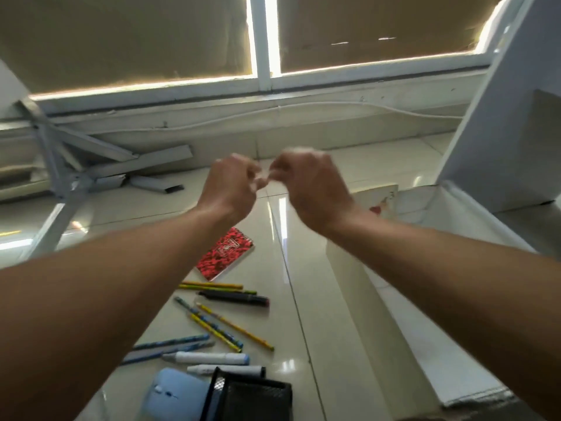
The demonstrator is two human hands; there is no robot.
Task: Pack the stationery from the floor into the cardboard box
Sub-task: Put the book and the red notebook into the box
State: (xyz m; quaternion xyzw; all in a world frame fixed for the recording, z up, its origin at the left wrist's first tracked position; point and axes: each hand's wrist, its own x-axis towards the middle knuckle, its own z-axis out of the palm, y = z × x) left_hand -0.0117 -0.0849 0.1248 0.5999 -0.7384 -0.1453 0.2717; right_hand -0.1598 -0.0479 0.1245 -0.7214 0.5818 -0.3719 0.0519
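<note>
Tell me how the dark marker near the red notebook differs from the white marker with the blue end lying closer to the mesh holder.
The dark marker has a black barrel with a reddish end; the white marker has a pale barrel with a blue end. The dark marker lies just below the red notebook, beside pencils; the white marker lies nearer the black mesh holder. Both lie flat on the tiled floor, roughly crosswise, untouched by either hand.

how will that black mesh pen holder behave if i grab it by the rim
The black mesh pen holder looks like thin open wire mesh, so probably light and fairly stiff. It appears tipped over on the glossy tile floor, so a push would likely slide it rather than roll it.
</note>
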